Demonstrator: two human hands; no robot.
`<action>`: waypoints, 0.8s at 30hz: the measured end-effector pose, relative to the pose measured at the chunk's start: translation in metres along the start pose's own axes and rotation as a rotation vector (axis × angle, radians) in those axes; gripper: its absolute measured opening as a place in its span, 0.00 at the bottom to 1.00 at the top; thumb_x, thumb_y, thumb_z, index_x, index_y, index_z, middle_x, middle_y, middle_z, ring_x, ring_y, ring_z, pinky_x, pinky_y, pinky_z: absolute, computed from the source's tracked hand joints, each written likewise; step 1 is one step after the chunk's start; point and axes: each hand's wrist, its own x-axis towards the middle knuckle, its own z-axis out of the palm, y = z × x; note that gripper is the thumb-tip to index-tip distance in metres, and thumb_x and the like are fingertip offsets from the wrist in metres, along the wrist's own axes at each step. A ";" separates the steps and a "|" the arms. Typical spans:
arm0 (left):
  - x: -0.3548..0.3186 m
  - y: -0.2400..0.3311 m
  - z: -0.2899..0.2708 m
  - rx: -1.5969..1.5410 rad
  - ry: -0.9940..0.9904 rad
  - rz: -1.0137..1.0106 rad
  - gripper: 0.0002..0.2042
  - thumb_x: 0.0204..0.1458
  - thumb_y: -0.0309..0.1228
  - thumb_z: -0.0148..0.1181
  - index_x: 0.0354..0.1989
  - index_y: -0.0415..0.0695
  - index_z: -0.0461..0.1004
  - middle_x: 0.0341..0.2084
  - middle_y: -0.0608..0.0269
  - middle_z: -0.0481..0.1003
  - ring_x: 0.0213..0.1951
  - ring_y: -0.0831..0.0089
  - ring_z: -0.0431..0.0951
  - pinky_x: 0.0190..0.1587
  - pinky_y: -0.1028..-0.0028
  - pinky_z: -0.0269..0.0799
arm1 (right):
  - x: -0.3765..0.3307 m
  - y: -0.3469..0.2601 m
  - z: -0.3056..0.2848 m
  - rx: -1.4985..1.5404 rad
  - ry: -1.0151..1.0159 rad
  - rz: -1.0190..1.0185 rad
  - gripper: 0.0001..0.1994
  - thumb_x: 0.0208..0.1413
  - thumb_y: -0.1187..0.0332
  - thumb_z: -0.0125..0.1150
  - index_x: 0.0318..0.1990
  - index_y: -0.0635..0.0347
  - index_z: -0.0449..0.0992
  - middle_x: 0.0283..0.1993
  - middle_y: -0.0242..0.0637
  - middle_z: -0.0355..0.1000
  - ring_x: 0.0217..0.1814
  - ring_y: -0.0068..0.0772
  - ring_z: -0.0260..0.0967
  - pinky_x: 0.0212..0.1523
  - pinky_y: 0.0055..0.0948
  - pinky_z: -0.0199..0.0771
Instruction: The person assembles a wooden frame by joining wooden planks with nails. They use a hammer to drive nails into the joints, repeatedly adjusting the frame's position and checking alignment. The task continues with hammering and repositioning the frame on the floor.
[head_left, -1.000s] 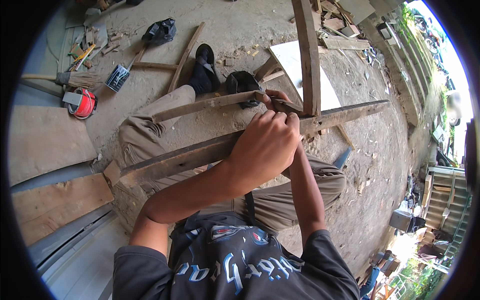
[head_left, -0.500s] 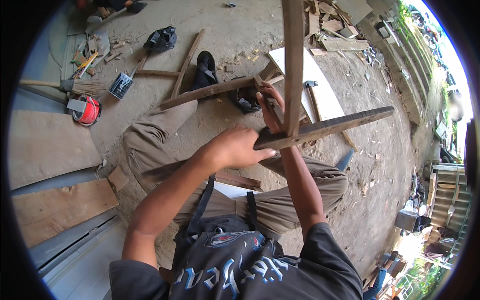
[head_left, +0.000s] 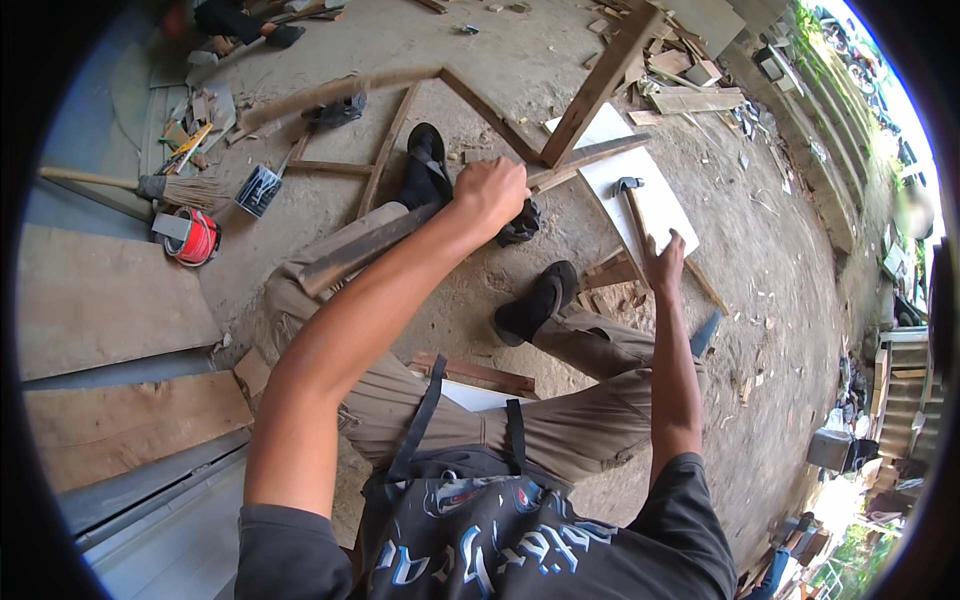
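My left hand [head_left: 490,193] is shut around a wooden slat [head_left: 400,230] that runs across my left knee toward a joint of crossed slats [head_left: 560,150] over the dirt floor. My right hand [head_left: 662,262] grips the handle of a hammer [head_left: 632,205], whose metal head lies on a white board [head_left: 650,195]. I sit on the ground in tan trousers, with black shoes [head_left: 535,300] stretched out ahead.
A red tape reel [head_left: 192,238], a straw broom [head_left: 150,185], a box of nails [head_left: 260,190] and wood scraps lie at the left. Planks [head_left: 110,310] lie beside my left side. A wooden frame [head_left: 390,130] rests ahead, and offcuts pile up at the upper right.
The slat assembly was held up close in both hands; now it is lowered and pushed away onto the ground. My right hand has let go of it and taken the hammer handle.
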 end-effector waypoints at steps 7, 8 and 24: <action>0.054 0.026 0.012 0.056 0.098 -0.034 0.20 0.59 0.47 0.56 0.34 0.39 0.81 0.31 0.50 0.82 0.36 0.55 0.84 0.37 0.62 0.80 | 0.006 0.018 0.020 0.012 -0.011 0.011 0.29 0.61 0.51 0.58 0.56 0.71 0.70 0.56 0.60 0.68 0.57 0.60 0.68 0.58 0.48 0.68; 0.059 0.028 0.017 0.052 0.120 -0.021 0.20 0.59 0.47 0.56 0.34 0.39 0.80 0.31 0.50 0.82 0.35 0.55 0.84 0.37 0.62 0.80 | 0.005 0.001 0.023 -0.062 -0.006 -0.026 0.27 0.60 0.51 0.58 0.54 0.69 0.72 0.54 0.57 0.70 0.56 0.56 0.69 0.55 0.49 0.69; 0.122 0.103 0.157 -0.104 0.060 0.070 0.21 0.59 0.47 0.56 0.40 0.36 0.74 0.33 0.48 0.81 0.37 0.56 0.83 0.38 0.60 0.80 | -0.033 0.073 -0.088 -0.069 -0.331 0.188 0.19 0.67 0.55 0.48 0.37 0.67 0.70 0.30 0.53 0.73 0.26 0.48 0.70 0.29 0.47 0.71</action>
